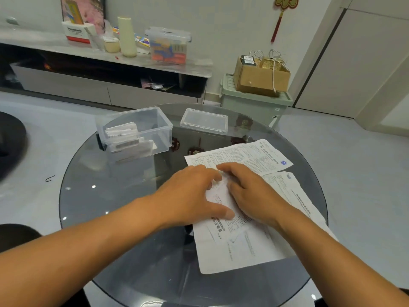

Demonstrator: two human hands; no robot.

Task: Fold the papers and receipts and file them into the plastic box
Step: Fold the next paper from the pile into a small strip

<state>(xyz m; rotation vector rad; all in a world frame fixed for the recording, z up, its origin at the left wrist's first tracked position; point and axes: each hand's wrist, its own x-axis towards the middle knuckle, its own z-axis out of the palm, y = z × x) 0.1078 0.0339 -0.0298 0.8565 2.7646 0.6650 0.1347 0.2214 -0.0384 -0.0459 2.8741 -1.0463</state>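
- A living room with a pale floor; a round smoked-glass desk (124, 196) fills the foreground, and a low TV shelf (110, 56) with clutter runs along the wall beyond both hands.
- The left hand (190, 193) and right hand (250, 191) lie side by side on a small white receipt (219, 196), fingers pressing and pinching it, seemingly mid-fold.
- Under the hands lies a large printed sheet (239, 247), flat and unfolded; two more sheets (247, 156) spread beyond and beside the right hand.
- The clear plastic box (135, 131) stands open beyond the left hand, several folded slips (124, 134) already filed inside; its lid (204, 120) sits just beside it.
- Judged from this: partly done, with the receipt and about three sheets left.
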